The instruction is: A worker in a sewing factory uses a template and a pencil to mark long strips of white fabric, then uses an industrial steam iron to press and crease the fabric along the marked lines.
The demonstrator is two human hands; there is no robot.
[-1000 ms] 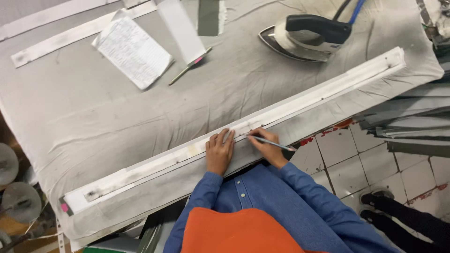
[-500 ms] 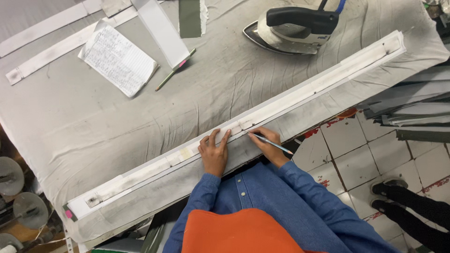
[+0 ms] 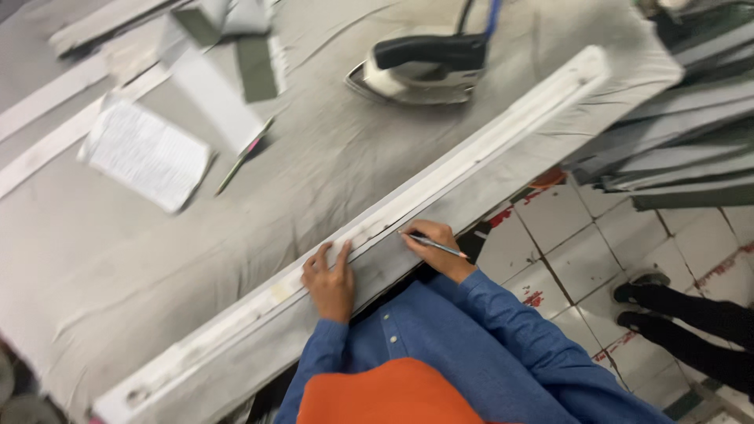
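A long white strip (image 3: 503, 133) lies along the near edge of the grey padded table (image 3: 330, 173). My left hand (image 3: 330, 279) presses flat on the strip with fingers spread. My right hand (image 3: 436, 245) grips a thin pencil (image 3: 434, 246) whose tip touches the strip just right of the left hand. Both arms wear blue sleeves, and an orange garment shows below.
A clothes iron (image 3: 420, 69) rests at the back of the table. A written paper sheet (image 3: 148, 155), a pen (image 3: 243, 165) and folded grey fabric pieces (image 3: 216, 94) lie at the left. Grey stacked panels (image 3: 675, 149) sit right; another person's dark shoes (image 3: 644, 306) stand on the tiled floor.
The camera has shifted and tilted, so the table looks closer. Both hands stay at the same spot on the strip, the pencil still at its tip.
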